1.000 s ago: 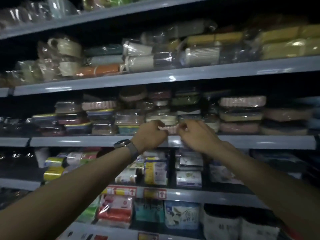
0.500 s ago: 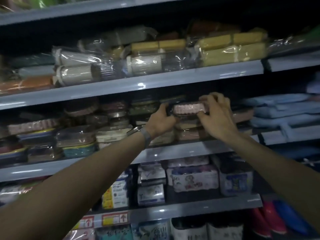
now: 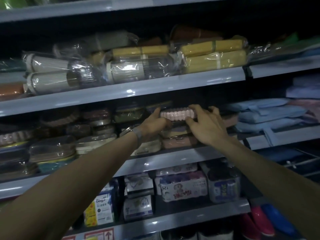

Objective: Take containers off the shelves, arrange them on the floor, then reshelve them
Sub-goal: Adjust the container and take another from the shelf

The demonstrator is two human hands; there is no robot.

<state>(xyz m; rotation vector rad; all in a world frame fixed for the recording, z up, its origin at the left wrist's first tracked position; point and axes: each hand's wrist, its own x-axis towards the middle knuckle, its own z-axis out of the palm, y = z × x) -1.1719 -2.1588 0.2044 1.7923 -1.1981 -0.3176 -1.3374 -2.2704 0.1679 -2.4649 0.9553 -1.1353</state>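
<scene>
Now: both hands on the pink container (image 3: 176, 115), the ribbed one on top of a stack (image 3: 177, 137) of wrapped containers on the middle shelf (image 3: 173, 164). My left hand (image 3: 155, 122) holds its left end, thumb up along the side. My right hand (image 3: 207, 126) holds the right end, fingers over the top, thumb against the front face. The grip is closed on the container at both ends. The light is dim and the frame soft, so I cannot tell whether its base rests on the box beneath or hangs just clear.

Judgement: the step in hand is moving this one container at the shelf, in or out.

Method:
- Keep it level and move it straight along the shelf depth, because the neighbouring containers (image 3: 129, 115) stand just beside it on the left.
- Stay low; headroom under the upper shelf (image 3: 121, 94) looks small.
- Squeeze from the ends rather than pinching the top, as the surface is probably slick.

Risk: dragging the lower boxes of the stack along.
</scene>
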